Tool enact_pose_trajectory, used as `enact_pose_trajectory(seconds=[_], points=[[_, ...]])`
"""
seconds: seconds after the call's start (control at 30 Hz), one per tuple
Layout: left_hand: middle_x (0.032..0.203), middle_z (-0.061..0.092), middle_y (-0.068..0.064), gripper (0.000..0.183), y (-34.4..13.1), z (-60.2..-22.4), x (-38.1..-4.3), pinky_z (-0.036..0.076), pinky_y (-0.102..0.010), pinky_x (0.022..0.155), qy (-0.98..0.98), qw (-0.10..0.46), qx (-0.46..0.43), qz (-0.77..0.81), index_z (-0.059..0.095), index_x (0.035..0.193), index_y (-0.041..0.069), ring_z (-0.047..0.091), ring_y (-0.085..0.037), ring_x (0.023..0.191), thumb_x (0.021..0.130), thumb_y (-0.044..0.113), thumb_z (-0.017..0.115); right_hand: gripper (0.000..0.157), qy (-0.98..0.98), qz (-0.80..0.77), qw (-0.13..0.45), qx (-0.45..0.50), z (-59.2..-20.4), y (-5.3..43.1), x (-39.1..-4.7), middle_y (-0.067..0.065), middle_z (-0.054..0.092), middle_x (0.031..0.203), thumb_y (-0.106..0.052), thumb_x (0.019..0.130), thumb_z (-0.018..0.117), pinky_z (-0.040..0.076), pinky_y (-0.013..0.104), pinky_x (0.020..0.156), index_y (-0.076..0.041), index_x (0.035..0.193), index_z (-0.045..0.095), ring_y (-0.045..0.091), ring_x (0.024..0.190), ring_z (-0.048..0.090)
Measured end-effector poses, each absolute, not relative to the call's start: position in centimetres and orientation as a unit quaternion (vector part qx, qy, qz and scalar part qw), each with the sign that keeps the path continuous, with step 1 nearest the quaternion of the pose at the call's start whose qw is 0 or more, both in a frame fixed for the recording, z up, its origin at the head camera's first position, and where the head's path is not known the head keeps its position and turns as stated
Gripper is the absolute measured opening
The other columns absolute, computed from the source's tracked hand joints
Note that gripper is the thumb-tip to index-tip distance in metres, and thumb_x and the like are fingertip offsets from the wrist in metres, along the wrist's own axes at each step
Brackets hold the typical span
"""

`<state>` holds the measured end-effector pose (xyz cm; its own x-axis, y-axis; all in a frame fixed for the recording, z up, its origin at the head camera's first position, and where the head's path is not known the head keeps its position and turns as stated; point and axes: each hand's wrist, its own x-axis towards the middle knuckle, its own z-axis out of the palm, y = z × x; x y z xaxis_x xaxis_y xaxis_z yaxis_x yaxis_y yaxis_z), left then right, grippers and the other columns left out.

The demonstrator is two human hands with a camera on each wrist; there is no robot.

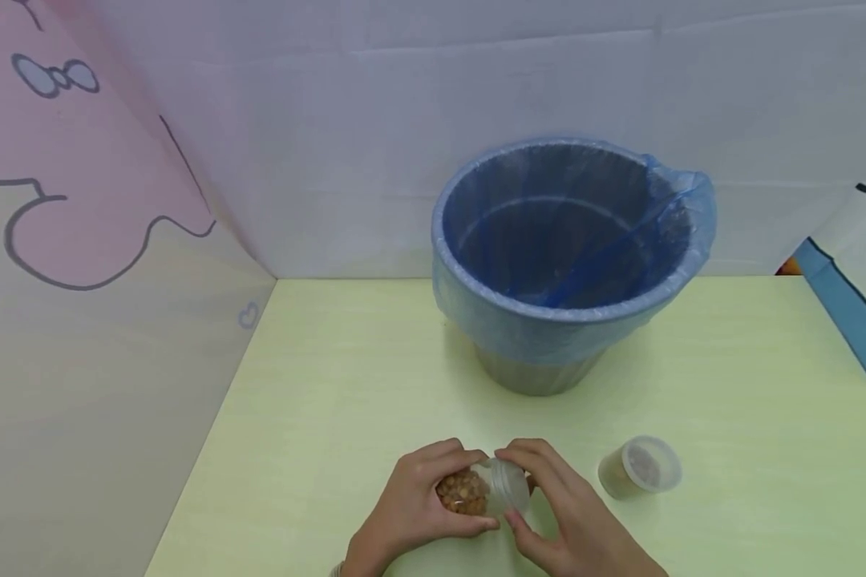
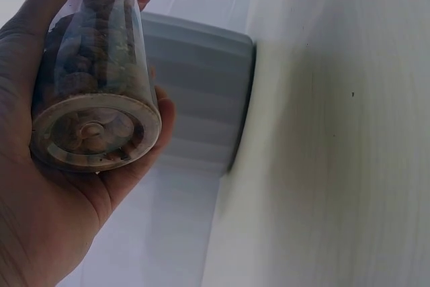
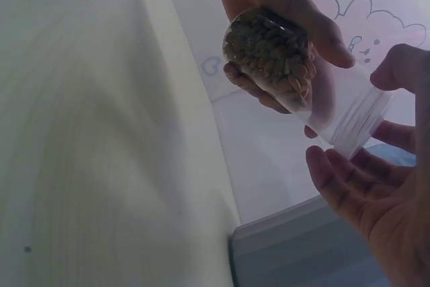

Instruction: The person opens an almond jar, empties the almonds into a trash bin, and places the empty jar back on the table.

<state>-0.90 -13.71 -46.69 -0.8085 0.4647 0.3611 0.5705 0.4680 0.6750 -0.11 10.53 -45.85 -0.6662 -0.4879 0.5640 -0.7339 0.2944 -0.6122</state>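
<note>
A clear plastic jar [image 1: 465, 490], partly filled with small brown pieces like beans or pellets, is held tilted on its side above the table. My left hand [image 1: 422, 501] grips its body, thumb on the near side and fingers over the far side. In the left wrist view the jar's round base [image 2: 96, 131] faces the camera. At the other end, my right hand [image 1: 566, 509] holds the clear ridged lid [image 3: 363, 120] between thumb and fingertips. The brown pieces [image 3: 270, 55] lie toward the base, and the lid end holds none.
A grey bin [image 1: 537, 377] lined with a blue plastic bag [image 1: 505, 324] stands behind the hands, near the back wall. To the right, a small translucent cup [image 1: 621, 478] with something inside stands on the pale yellow table [image 1: 317, 401]. Printed cloth walls surround the table.
</note>
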Motion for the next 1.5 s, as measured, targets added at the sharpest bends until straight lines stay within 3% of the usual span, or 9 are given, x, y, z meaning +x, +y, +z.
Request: enact_pose_trajectory(seconds=[0.23,0.4,0.77,1.0,1.5], points=[[0.094,0.065,0.015,0.052,-13.72,-46.59,-0.61,0.049,-0.007,0.069,-0.856,0.038,-0.283,-0.431,0.072,0.122,0.029,0.055,0.006,0.078,0.078,0.049,0.091,0.051,-0.788,0.443,0.15,0.4,-45.78,10.47,-0.1,0.006,0.056,0.137,-0.02,0.095,0.069,0.048,0.015,0.098,-0.004,0.142,0.055,0.012,0.117,0.058],[0.096,0.066,0.014,0.053,-13.79,-46.67,-0.6,0.05,-0.008,0.069,-0.854,0.037,-0.286,-0.434,0.072,0.123,0.029,0.057,0.006,0.077,0.078,0.048,0.091,0.047,-0.784,0.442,0.156,0.407,-45.85,10.42,-0.05,0.009,0.056,0.137,-0.027,0.1,0.059,0.048,0.015,0.1,-0.002,0.14,0.056,0.013,0.119,0.057],[0.096,0.065,0.017,0.053,-13.99,-47.06,-0.21,0.051,-0.011,0.067,-0.847,0.0,-0.265,-0.461,0.072,0.124,0.036,0.057,0.006,0.077,0.077,0.048,0.092,0.045,-0.779,0.427,0.166,0.428,-46.24,10.24,0.13,0.014,0.054,0.137,-0.027,0.102,0.048,0.043,0.014,0.104,-0.001,0.138,0.056,0.015,0.122,0.055],[0.097,0.066,0.018,0.051,-13.64,-46.95,-0.37,0.051,-0.011,0.067,-0.846,-0.007,-0.266,-0.461,0.072,0.123,0.036,0.057,0.006,0.076,0.078,0.049,0.091,0.041,-0.766,0.411,0.196,0.453,-46.24,10.39,-0.04,0.019,0.054,0.134,-0.021,0.101,0.044,0.043,0.016,0.103,0.003,0.132,0.057,0.02,0.123,0.052],[0.1,0.068,0.018,0.053,-13.38,-46.66,-0.62,0.053,-0.015,0.069,-0.834,-0.04,-0.262,-0.485,0.072,0.124,0.035,0.057,0.004,0.077,0.077,0.047,0.092,0.029,-0.746,0.355,0.251,0.505,-45.85,10.2,-0.5,0.02,0.054,0.127,-0.008,0.101,0.03,0.028,0.026,0.122,-0.001,0.113,0.055,0.03,0.125,0.047]])
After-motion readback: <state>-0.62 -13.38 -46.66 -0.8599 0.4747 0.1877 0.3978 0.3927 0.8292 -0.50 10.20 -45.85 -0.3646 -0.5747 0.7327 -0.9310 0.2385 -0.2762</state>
